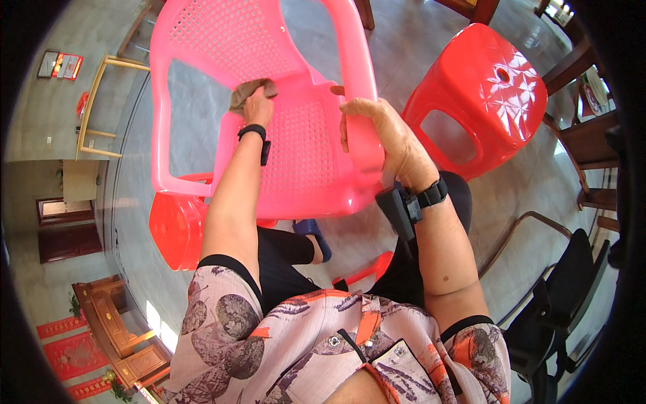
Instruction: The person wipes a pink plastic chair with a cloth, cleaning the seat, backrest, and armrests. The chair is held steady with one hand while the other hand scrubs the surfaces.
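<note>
A pink plastic armchair (303, 145) with a perforated seat and back stands tilted right in front of me. My left hand (258, 109) is closed on a crumpled brown-grey cloth (245, 95). It presses the cloth to the left rear corner of the seat, where the seat meets the backrest. My right hand (393, 138) wraps round the chair's right armrest near its front bend, thumb on top and fingers on the inner side. Dark bands with small black devices sit on both wrists. Part of the left fingers is hidden by the cloth.
A red plastic stool (484, 101) stands to the right of the chair, and another red stool (176, 225) is at the left, partly under it. A black folding chair (558, 310) is at the lower right. Wooden furniture (595, 155) lines the right edge.
</note>
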`<control>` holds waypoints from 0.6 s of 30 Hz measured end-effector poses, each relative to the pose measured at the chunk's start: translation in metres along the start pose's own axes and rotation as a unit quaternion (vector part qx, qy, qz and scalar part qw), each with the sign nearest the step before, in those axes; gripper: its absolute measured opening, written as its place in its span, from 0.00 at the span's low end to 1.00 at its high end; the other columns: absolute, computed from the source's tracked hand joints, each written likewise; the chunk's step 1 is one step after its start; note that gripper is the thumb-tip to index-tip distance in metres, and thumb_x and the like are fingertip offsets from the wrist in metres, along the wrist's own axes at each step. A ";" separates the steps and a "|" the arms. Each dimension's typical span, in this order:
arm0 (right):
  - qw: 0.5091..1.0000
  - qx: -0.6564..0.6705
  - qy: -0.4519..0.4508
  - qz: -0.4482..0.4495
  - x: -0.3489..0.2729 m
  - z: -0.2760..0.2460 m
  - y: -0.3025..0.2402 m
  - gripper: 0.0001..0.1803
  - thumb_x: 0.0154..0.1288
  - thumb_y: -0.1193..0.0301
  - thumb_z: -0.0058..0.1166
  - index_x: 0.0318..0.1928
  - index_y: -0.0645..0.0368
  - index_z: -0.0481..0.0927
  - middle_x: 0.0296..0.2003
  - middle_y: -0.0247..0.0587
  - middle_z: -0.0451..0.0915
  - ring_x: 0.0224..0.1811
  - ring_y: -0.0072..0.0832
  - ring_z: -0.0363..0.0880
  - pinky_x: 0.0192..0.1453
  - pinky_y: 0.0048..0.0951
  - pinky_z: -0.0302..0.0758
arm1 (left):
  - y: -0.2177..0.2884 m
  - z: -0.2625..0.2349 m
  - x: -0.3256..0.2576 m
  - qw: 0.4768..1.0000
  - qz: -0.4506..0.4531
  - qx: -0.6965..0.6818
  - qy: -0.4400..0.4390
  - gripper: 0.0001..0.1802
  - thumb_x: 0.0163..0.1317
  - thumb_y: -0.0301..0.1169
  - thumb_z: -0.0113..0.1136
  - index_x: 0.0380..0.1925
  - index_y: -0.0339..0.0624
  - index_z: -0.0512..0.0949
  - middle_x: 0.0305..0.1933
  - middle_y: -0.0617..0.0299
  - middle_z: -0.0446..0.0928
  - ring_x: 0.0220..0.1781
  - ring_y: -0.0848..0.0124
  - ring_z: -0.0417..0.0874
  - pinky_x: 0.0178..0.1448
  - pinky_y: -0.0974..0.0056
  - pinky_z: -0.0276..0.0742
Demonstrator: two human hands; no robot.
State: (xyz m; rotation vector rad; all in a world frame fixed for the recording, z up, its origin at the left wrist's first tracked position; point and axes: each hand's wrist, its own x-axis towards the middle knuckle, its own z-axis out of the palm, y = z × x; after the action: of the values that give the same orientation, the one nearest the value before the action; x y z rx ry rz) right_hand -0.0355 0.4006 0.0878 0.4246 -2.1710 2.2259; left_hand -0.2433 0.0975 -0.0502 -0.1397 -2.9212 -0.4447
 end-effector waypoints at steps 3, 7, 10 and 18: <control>0.986 0.138 -0.011 0.088 -0.002 -0.004 0.007 0.33 0.42 0.70 0.68 0.53 0.61 0.74 0.32 0.37 0.79 0.34 0.25 0.76 0.52 0.33 0.80 | 0.026 0.004 0.004 0.991 0.097 -0.033 -0.091 0.29 0.61 0.26 0.47 0.64 0.44 0.78 0.56 0.39 0.81 0.61 0.41 0.80 0.65 0.46 0.74; 0.997 -0.001 -0.020 -0.072 -0.003 -0.006 0.012 0.35 0.41 0.69 0.68 0.55 0.62 0.75 0.33 0.38 0.81 0.34 0.26 0.78 0.51 0.32 0.81 | 0.054 0.009 -0.009 0.978 0.159 -0.066 -0.117 0.31 0.60 0.21 0.46 0.65 0.44 0.77 0.61 0.39 0.79 0.65 0.44 0.78 0.69 0.50 0.72; 0.970 0.204 0.011 0.134 0.005 -0.004 0.013 0.35 0.41 0.71 0.67 0.56 0.67 0.78 0.37 0.40 0.84 0.41 0.27 0.82 0.51 0.30 0.80 | 0.069 0.003 -0.021 0.967 0.184 -0.101 -0.145 0.32 0.60 0.19 0.46 0.67 0.44 0.76 0.64 0.39 0.76 0.69 0.48 0.76 0.72 0.53 0.70; 0.936 0.300 0.052 0.176 0.008 -0.002 0.014 0.24 0.72 0.66 0.57 0.65 0.61 0.75 0.29 0.37 0.80 0.27 0.24 0.79 0.34 0.24 0.79 | 0.108 -0.006 -0.087 0.953 0.234 -0.122 -0.151 0.33 0.59 0.21 0.50 0.66 0.52 0.76 0.57 0.43 0.81 0.61 0.46 0.81 0.66 0.50 0.76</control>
State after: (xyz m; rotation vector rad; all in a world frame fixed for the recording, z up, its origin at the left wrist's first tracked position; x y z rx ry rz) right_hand -0.0466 0.4005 0.0761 -0.1076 -1.5694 3.0116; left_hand -0.1442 0.1923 -0.0306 -0.9888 -2.9545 -0.7512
